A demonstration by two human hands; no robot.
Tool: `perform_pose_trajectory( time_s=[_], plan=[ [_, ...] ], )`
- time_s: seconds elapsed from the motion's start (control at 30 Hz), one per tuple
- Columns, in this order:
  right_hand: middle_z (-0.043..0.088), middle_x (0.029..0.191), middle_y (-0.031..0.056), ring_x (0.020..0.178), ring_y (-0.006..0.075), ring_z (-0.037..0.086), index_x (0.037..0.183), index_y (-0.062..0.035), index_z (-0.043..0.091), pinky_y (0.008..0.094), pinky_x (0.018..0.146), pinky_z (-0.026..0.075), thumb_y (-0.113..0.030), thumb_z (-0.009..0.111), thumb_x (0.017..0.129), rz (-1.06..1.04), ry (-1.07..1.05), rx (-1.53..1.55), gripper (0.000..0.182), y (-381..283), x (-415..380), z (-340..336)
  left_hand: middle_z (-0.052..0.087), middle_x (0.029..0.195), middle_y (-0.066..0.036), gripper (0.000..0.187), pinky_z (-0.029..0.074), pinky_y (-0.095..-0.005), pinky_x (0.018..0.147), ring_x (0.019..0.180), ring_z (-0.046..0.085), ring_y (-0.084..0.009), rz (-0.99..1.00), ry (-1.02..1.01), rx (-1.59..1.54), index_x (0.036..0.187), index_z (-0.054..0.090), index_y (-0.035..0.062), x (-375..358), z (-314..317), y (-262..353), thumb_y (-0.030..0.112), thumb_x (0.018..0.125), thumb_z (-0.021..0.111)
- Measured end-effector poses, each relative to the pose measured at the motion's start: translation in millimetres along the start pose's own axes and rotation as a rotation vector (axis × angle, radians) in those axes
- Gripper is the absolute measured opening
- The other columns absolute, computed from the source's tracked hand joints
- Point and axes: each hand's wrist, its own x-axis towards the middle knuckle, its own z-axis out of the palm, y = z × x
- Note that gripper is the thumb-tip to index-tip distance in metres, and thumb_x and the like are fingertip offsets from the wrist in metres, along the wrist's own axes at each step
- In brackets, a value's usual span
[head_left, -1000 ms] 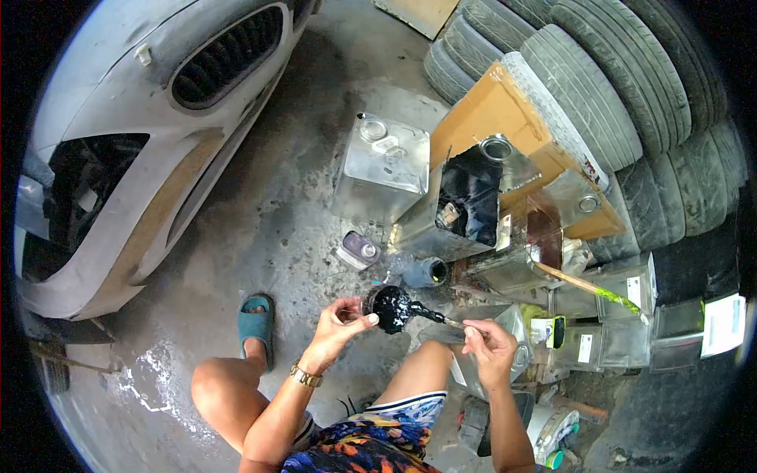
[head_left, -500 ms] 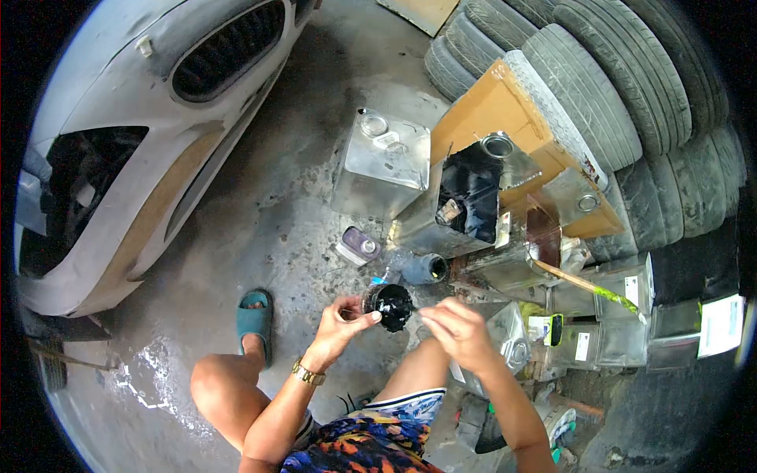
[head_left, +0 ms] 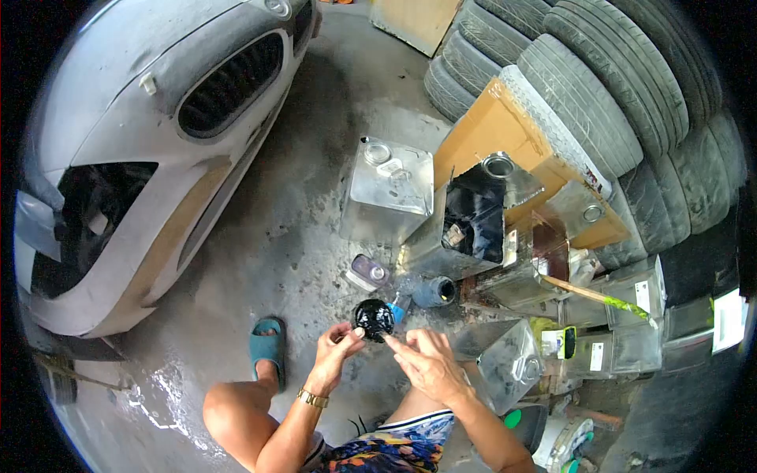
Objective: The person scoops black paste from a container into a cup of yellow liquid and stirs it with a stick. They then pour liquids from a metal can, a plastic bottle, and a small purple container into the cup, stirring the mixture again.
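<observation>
My left hand (head_left: 335,352) grips the left side of a small round cup (head_left: 374,319) with its thumb and fingers. Glossy black liquid, like paint, coats the cup's inside and rim. At the cup's lower right edge are the fingertips of my right hand (head_left: 426,363). Those fingers are drawn together, and whatever they may hold is too small to make out. Just beyond the cup lies a dark bluish bottle or can (head_left: 434,292) with a blue piece (head_left: 398,307) beside it. A small purple-topped tin (head_left: 367,273) stands on the floor nearby.
Ahead are a closed square metal can (head_left: 388,189) and a cut-open can (head_left: 473,221) blackened inside. A stick with a green end (head_left: 607,298) lies across cans at right. Stacked tires (head_left: 583,102) and cardboard (head_left: 505,142) stand behind. A grey car bumper (head_left: 181,229) is at left.
The cup has shifted slightly left and down in view. My right hand has moved left and lower, its fingers now closer to the cup's rim. The view has tilted a little.
</observation>
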Motion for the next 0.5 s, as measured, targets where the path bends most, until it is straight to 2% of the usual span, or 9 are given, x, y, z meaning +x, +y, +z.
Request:
perform_pose_trajectory(
  time_s=[0.03,0.1,0.13,0.23,0.27,0.3,0.37,0.4,0.5],
  plan=[
    [0.055,0.100,0.0079,0.095,0.0247,0.055,0.126,-0.0174,0.062,0.0385,0.085,0.041,-0.015,0.068,0.083,0.001,0.007,0.010,0.043,-0.8,0.5,6.3,0.056,0.102,-0.006,0.048,0.054,-0.0280,0.081,0.088,0.061,-0.0139,0.026,-0.003,-0.050,0.113,0.054,-0.0038,1.3,-4.9,-0.1,0.022,0.080,0.078],
    [0.050,0.118,0.0079,0.108,0.0258,0.049,0.133,-0.0215,0.056,0.0460,0.095,0.035,-0.024,0.064,0.087,-0.045,0.002,-0.027,0.047,1.9,3.2,21.7,0.055,0.105,-0.006,0.047,0.055,-0.0297,0.084,0.092,0.061,-0.0150,0.052,0.008,-0.094,0.115,0.053,-0.0037,1.5,-12.4,1.3,0.021,0.081,0.076],
    [0.044,0.136,0.0125,0.120,0.0284,0.045,0.139,-0.0218,0.049,0.0456,0.102,0.032,-0.032,0.063,0.088,-0.093,0.003,-0.090,0.054,3.5,7.0,26.7,0.055,0.105,-0.005,0.045,0.055,-0.0297,0.083,0.093,0.061,-0.0149,0.066,0.000,-0.118,0.115,0.054,-0.0028,0.2,-14.0,2.5,0.020,0.082,0.075],
    [0.032,0.149,0.0170,0.134,0.0328,0.034,0.146,-0.0187,0.037,0.0468,0.109,0.025,-0.042,0.061,0.088,-0.067,0.064,-0.048,0.066,-6.9,17.1,30.1,0.055,0.104,-0.004,0.042,0.055,-0.0300,0.083,0.094,0.060,-0.0148,0.082,-0.009,-0.130,0.115,0.054,-0.0016,-4.9,-16.7,5.6,0.018,0.083,0.074],
    [0.025,0.153,0.0201,0.138,0.0341,0.032,0.150,-0.0125,0.026,0.0476,0.111,0.024,-0.046,0.058,0.090,-0.071,0.101,0.000,0.076,-4.9,18.1,34.4,0.055,0.105,-0.004,0.042,0.055,-0.0302,0.084,0.094,0.060,-0.0149,0.084,-0.018,-0.124,0.115,0.054,-0.0014,-5.8,-17.1,6.0,0.017,0.083,0.074],
    [0.025,0.153,0.0201,0.138,0.0341,0.032,0.150,-0.0125,0.026,0.0476,0.111,0.024,-0.046,0.058,0.090,-0.070,0.109,0.005,0.076,0.3,21.7,37.7,0.059,0.107,-0.005,0.043,0.053,-0.0362,0.088,0.096,0.060,-0.0153,0.100,-0.014,-0.057,0.117,0.052,-0.0011,-4.8,-18.6,3.1,0.021,0.085,0.071],
    [0.031,0.150,0.0195,0.129,0.0306,0.043,0.150,-0.0075,0.023,0.0440,0.106,0.034,-0.037,0.057,0.094,0.113,0.498,0.819,0.071,18.3,29.7,47.0,0.059,0.107,-0.006,0.043,0.053,-0.0368,0.088,0.096,0.060,-0.0161,0.093,0.029,-0.066,0.117,0.052,-0.0015,-5.9,-21.5,1.6,0.021,0.085,0.070],
    [0.041,0.144,0.0179,0.119,0.0253,0.052,0.150,-0.0061,0.023,0.0383,0.099,0.043,-0.024,0.055,0.097,0.307,0.562,1.002,0.064,33.7,33.7,62.8,0.059,0.107,-0.006,0.043,0.053,-0.0368,0.088,0.096,0.060,-0.0161,0.096,0.019,-0.060,0.117,0.052,-0.0015,-6.6,-22.6,2.5,0.021,0.085,0.070],
    [0.051,0.132,0.0152,0.100,0.0185,0.060,0.150,-0.0071,0.022,0.0326,0.088,0.050,-0.010,0.062,0.091,0.587,0.486,1.423,0.071,106.6,51.8,155.8,0.059,0.106,-0.007,0.045,0.052,-0.0392,0.090,0.096,0.060,-0.0168,0.155,0.076,-0.065,0.118,0.049,-0.0013,-14.9,-30.3,4.5,0.021,0.086,0.070]
  ],
)
